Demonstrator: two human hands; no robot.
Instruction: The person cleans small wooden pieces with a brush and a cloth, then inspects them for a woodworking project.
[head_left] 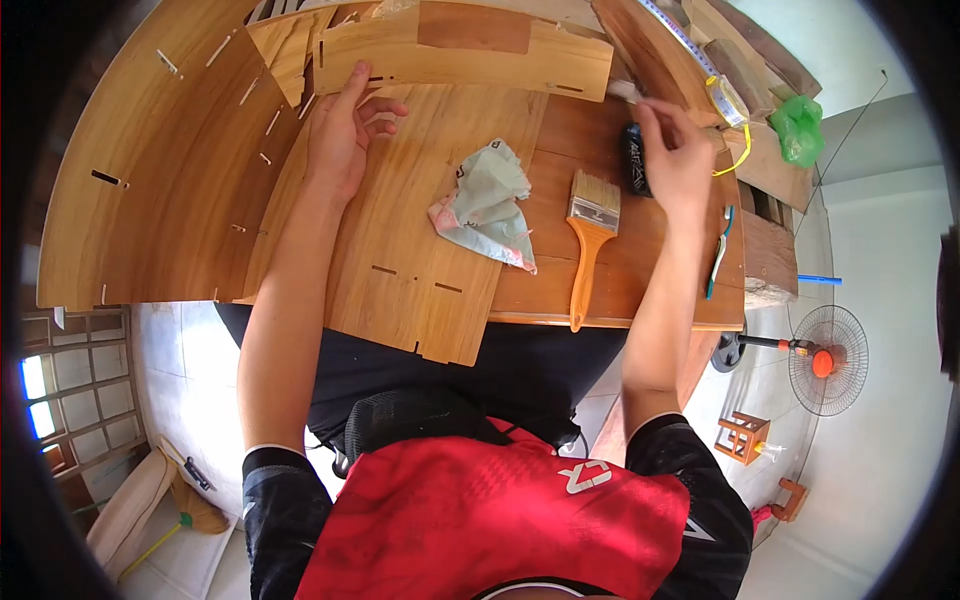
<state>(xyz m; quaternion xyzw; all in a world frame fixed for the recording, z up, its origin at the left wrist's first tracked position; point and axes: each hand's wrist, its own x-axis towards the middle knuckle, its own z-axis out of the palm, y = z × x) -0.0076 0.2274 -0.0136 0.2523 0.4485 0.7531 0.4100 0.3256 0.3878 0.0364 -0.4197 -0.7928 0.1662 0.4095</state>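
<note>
My left hand (348,140) is open, thumb raised against a long narrow wooden board (570,60) with slots, its other fingers apart. My right hand (682,150) is closed in a pinch at the right. At its fingertips is a small blurred whitish thing (626,91), whose kind I cannot make out. Just left of that hand a black object with pale lettering (633,160) lies on the table. A flat paintbrush (588,250) with an orange handle lies nearer me. Left of it, a crumpled pale green and pink wrapper (487,205) rests on a slotted wooden panel (410,290).
A large slotted panel (150,210) stands at the left. On the table's (640,290) right side lies a toothbrush (719,252). Beyond are a tape measure (728,100), wood pieces (735,70) and a green plastic bag (798,130). A fan (826,360) stands at the right.
</note>
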